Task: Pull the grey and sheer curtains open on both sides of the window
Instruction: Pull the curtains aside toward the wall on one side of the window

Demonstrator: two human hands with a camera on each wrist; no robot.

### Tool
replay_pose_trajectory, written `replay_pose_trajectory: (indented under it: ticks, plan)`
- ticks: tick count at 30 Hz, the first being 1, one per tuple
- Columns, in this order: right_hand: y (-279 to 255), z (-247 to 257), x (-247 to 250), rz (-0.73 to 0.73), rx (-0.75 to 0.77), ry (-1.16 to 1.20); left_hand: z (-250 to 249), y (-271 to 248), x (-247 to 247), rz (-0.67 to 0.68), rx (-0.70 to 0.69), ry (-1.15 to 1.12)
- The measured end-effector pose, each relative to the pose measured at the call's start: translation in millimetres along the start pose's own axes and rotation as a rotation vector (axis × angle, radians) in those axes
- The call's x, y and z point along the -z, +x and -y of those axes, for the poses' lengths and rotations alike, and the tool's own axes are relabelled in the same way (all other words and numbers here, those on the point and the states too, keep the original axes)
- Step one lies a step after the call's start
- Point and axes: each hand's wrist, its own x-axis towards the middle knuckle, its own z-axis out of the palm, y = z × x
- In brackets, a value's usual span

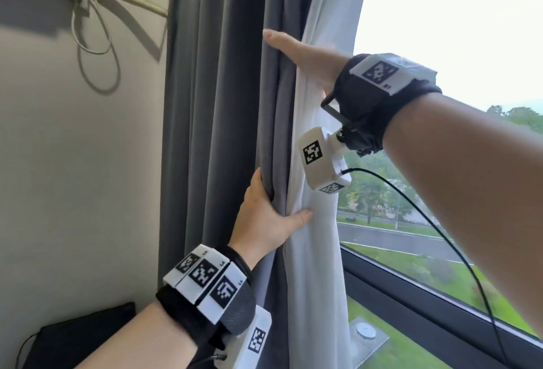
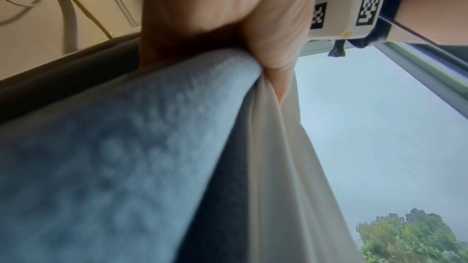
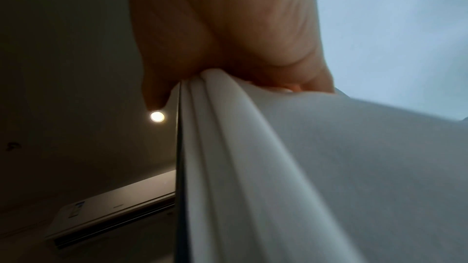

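The grey curtain [image 1: 223,104] hangs bunched at the window's left side, with the white sheer curtain [image 1: 314,266] gathered just to its right. My left hand [image 1: 270,216] grips both at mid height, fingers tucked behind the grey fold and thumb lying across the sheer. In the left wrist view the left hand [image 2: 228,17] pinches the grey curtain [image 2: 101,157] and the sheer curtain [image 2: 273,167] together. Higher up, my right hand [image 1: 305,54] holds the sheer's edge, thumb stretched toward the grey cloth. The right wrist view shows that right hand [image 3: 228,27] curled over the sheer curtain [image 3: 278,167].
Bare window glass [image 1: 455,45] fills the right, above a dark window frame [image 1: 440,310]. A cream wall [image 1: 73,163] with loose cables [image 1: 94,30] stands at left, and a black object [image 1: 82,336] sits low beside it. An air conditioner [image 3: 113,207] and a ceiling lamp [image 3: 157,116] are overhead.
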Motion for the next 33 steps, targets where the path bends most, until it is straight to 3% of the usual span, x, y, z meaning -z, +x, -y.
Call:
replay_pose_trajectory:
  ticks: [5,13,23,33]
  plan:
    - [28.6,-3.0,0.4,-0.124,-0.065,-0.060,25.6,25.6,7.7,-0.060,0.014,0.043]
    - [73.0,-4.9,-31.9,-0.274,-0.113,0.067,68.7,76.7,26.5,0.036,0.028,0.070]
    - [123.6,2.8,-96.4,-0.358,-0.168,0.053,126.7,126.3,76.5,0.148,-0.017,0.062]
    - [178.7,10.7,-168.4,-0.367,-0.200,-0.007,190.6,177.3,119.1,0.126,0.016,0.080]
